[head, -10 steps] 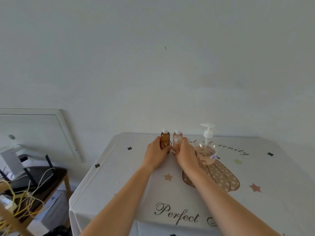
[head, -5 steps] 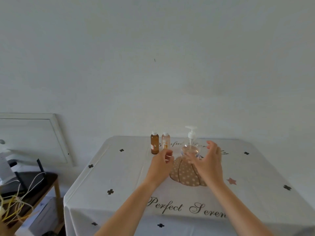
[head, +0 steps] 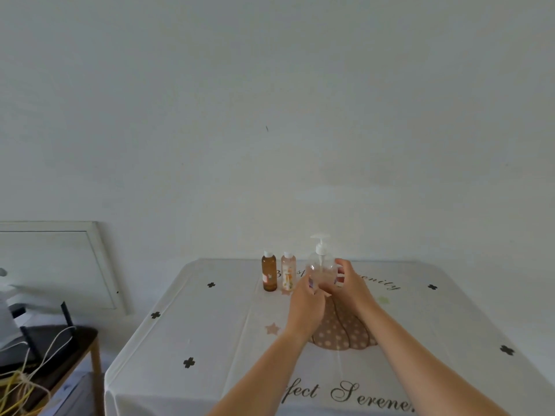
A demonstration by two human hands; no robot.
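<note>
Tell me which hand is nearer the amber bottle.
Left. The left hand holds the pump bottle on the side facing the amber bottle; the right hand grips its opposite side.

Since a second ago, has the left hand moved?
Yes. The left hand was on the brown bottle; now it sits to that bottle's right, past the pink bottle, holding the pump bottle.

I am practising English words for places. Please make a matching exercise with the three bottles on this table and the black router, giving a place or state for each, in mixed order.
Things:
1. brown bottle
2. pale pink bottle
3. clear pump bottle
4. black router

Places or states:
A. gripped by the left hand and the right hand
B. on the side table
C. leftmost of the three bottles
D. middle of the three bottles

Pairs: 1-C, 2-D, 3-A, 4-B.
</note>
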